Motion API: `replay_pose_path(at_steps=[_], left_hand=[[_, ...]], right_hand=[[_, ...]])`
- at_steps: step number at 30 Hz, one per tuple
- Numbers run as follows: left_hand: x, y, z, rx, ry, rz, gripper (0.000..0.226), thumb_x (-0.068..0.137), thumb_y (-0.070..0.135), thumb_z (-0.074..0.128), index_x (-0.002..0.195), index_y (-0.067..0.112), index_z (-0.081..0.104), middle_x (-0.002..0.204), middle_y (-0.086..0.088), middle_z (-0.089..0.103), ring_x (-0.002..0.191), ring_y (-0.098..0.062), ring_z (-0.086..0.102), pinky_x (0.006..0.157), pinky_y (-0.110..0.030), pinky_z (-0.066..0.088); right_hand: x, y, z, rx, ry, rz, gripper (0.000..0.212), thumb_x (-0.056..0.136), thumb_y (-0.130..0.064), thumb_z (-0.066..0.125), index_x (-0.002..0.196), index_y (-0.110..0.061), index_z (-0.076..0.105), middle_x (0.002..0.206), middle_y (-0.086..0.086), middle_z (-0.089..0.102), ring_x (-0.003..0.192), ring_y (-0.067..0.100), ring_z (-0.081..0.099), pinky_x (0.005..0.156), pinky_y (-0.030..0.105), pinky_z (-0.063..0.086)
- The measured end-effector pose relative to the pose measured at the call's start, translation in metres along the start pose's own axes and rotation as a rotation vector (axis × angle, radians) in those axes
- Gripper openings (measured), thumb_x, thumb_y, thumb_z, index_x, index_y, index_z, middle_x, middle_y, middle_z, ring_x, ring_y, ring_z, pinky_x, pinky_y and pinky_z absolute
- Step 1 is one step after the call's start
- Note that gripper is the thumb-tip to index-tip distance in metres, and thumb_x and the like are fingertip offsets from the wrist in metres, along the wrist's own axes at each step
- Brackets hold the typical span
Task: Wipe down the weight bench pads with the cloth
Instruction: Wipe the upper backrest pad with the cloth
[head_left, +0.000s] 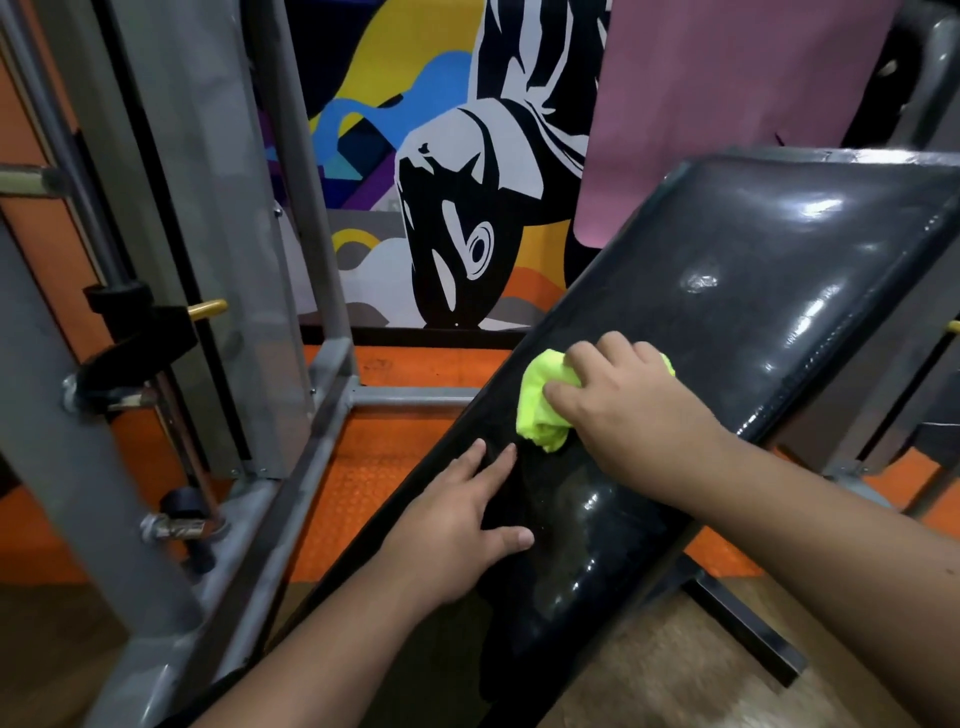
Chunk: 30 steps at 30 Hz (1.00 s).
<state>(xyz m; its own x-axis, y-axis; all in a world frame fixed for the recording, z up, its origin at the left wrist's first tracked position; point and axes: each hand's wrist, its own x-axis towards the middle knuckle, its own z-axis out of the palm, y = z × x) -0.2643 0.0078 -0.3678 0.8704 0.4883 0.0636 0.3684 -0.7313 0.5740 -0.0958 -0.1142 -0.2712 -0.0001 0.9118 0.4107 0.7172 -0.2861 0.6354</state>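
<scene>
Neon-yellow cloth (543, 402), bunched into a wad, sits pressed on the glossy black bench pad (769, 291) under the right hand (623, 400), whose fingers curl over the top of it and grip it while the palm bears down. Part of the cloth pokes out to the left of and below those fingers, just beyond the fingertips of the left hand (457, 530). That left hand lies flat and open on the lower, narrower stretch of the same pad, fingers spread, holding nothing. No brand, label or readable writing shows on the pad or the cloth; the painted wall mural (457, 208) beyond the hands carries a black-and-white figure over colour blocks, without legible words. Left of both hands stands a grey steel rack frame (291, 218) over an orange floor (384, 467).
</scene>
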Motion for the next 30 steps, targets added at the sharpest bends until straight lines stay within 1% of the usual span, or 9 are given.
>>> replay_pose_path(at_steps=[3, 7, 11, 15, 18, 20, 24, 28, 30], left_hand=[[0.001, 0.001, -0.001, 0.011, 0.003, -0.006, 0.089, 0.088, 0.057, 0.067, 0.154, 0.057, 0.006, 0.167, 0.021, -0.005, 0.154, -0.01, 0.006, 0.123, -0.043, 0.025], [0.0, 0.002, 0.0, 0.018, -0.004, -0.013, 0.089, 0.088, 0.057, 0.067, 0.154, 0.055, 0.007, 0.167, 0.02, -0.006, 0.154, -0.011, 0.006, 0.122, -0.043, 0.026], [0.0, 0.003, -0.001, 0.014, -0.009, -0.011, 0.089, 0.089, 0.057, 0.065, 0.154, 0.056, 0.006, 0.167, 0.02, -0.006, 0.154, -0.011, 0.004, 0.123, -0.043, 0.024], [0.001, 0.001, -0.001, 0.002, -0.009, -0.011, 0.089, 0.088, 0.057, 0.066, 0.154, 0.056, 0.007, 0.167, 0.02, -0.006, 0.154, -0.011, 0.004, 0.123, -0.043, 0.024], [-0.002, 0.002, 0.001, -0.011, 0.0, 0.001, 0.089, 0.088, 0.057, 0.066, 0.154, 0.057, 0.006, 0.166, 0.021, -0.007, 0.154, -0.011, 0.003, 0.124, -0.043, 0.022], [0.0, 0.001, -0.001, -0.003, -0.002, -0.003, 0.088, 0.089, 0.057, 0.065, 0.154, 0.057, 0.006, 0.166, 0.021, -0.007, 0.154, -0.011, 0.003, 0.124, -0.043, 0.022], [-0.001, 0.002, -0.001, -0.005, -0.008, 0.0, 0.089, 0.088, 0.058, 0.066, 0.154, 0.056, 0.007, 0.166, 0.021, -0.007, 0.154, -0.011, 0.004, 0.123, -0.042, 0.023], [-0.002, 0.002, 0.0, -0.031, 0.003, -0.003, 0.088, 0.088, 0.056, 0.066, 0.153, 0.058, 0.006, 0.166, 0.022, -0.007, 0.154, -0.009, 0.002, 0.124, -0.042, 0.022], [-0.002, 0.001, -0.001, -0.033, 0.004, -0.003, 0.089, 0.088, 0.056, 0.066, 0.154, 0.057, 0.006, 0.166, 0.02, -0.007, 0.154, -0.01, 0.002, 0.124, -0.042, 0.021]], right_hand=[[0.013, 0.004, -0.004, 0.023, 0.001, 0.074, 0.031, 0.068, -0.013, 0.072, 0.098, -0.018, 0.066, 0.094, 0.009, 0.05, 0.08, 0.028, 0.04, 0.061, 0.037, 0.025], [0.012, -0.007, 0.004, 0.02, -0.01, -0.035, 0.027, 0.071, -0.014, 0.07, 0.097, -0.018, 0.065, 0.095, 0.008, 0.05, 0.081, 0.029, 0.042, 0.061, 0.037, 0.028], [0.026, 0.002, 0.001, 0.046, -0.01, 0.068, 0.034, 0.062, -0.016, 0.079, 0.094, -0.018, 0.067, 0.097, 0.013, 0.054, 0.081, 0.03, 0.044, 0.061, 0.037, 0.026], [0.027, -0.01, 0.008, 0.044, -0.025, -0.061, 0.029, 0.068, -0.016, 0.074, 0.095, -0.018, 0.065, 0.098, 0.012, 0.053, 0.082, 0.031, 0.045, 0.062, 0.038, 0.029], [0.027, 0.0, 0.01, 0.048, 0.003, 0.005, 0.031, 0.069, -0.018, 0.075, 0.099, -0.02, 0.065, 0.101, 0.012, 0.053, 0.083, 0.031, 0.045, 0.063, 0.038, 0.029], [0.038, -0.001, 0.006, 0.052, -0.019, 0.051, 0.033, 0.064, -0.017, 0.078, 0.095, -0.018, 0.067, 0.102, 0.015, 0.055, 0.082, 0.032, 0.046, 0.062, 0.038, 0.027], [0.035, -0.012, 0.014, 0.033, -0.016, -0.088, 0.031, 0.063, -0.017, 0.078, 0.092, -0.016, 0.066, 0.095, 0.014, 0.054, 0.079, 0.032, 0.046, 0.061, 0.039, 0.027], [0.044, 0.0, 0.01, 0.053, 0.014, 0.011, 0.031, 0.062, -0.015, 0.08, 0.09, -0.015, 0.067, 0.097, 0.016, 0.056, 0.079, 0.032, 0.048, 0.061, 0.038, 0.027], [0.047, -0.006, 0.011, 0.05, 0.005, -0.053, 0.029, 0.067, -0.015, 0.076, 0.094, -0.015, 0.066, 0.098, 0.016, 0.055, 0.083, 0.033, 0.048, 0.062, 0.039, 0.028]])
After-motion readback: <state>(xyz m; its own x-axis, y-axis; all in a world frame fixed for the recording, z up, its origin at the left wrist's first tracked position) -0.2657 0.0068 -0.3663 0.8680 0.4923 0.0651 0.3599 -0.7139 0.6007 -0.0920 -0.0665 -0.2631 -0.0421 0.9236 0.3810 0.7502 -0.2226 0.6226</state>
